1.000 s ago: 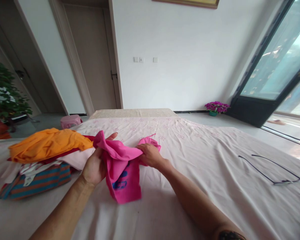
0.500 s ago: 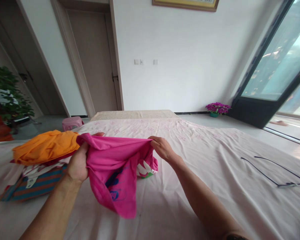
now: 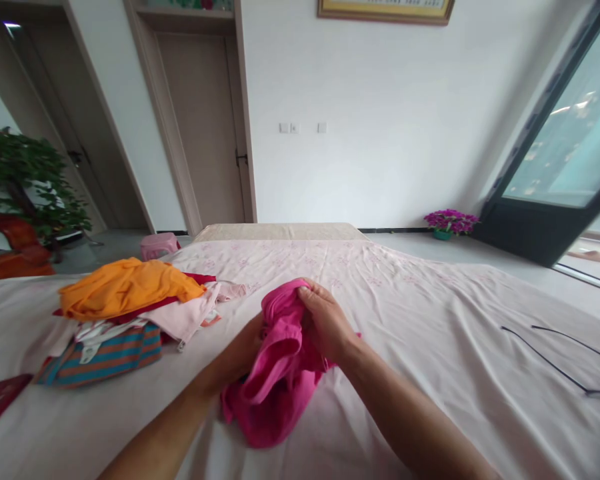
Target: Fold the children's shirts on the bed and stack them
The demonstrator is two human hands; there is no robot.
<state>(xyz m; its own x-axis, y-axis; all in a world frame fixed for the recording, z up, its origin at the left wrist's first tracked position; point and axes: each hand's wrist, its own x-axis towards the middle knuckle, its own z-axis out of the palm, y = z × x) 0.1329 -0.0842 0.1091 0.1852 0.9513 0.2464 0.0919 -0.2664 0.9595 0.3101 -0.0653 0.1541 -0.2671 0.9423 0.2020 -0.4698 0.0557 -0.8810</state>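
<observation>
A bunched pink garment is gathered between my two hands in the middle of the bed-like surface, its lower part hanging in loose folds. My right hand is closed on its top edge, thumb in front and fingers partly hidden by the cloth. My left hand grips it from the left side; most of those fingers are out of sight behind the folds. To the left lies a pile of clothes: an orange garment on top, a pale pink one sticking out, and a blue-and-brown striped one underneath.
A pale flowered sheet covers the surface. Eyeglasses lie at the right. A dark red item sits at the left edge. Beyond are a pink stool, a leafy plant and purple flowers.
The pink garment was stretched wide between my hands; now it is bunched up. My left hand has moved right, close to my right hand. The view has turned slightly left.
</observation>
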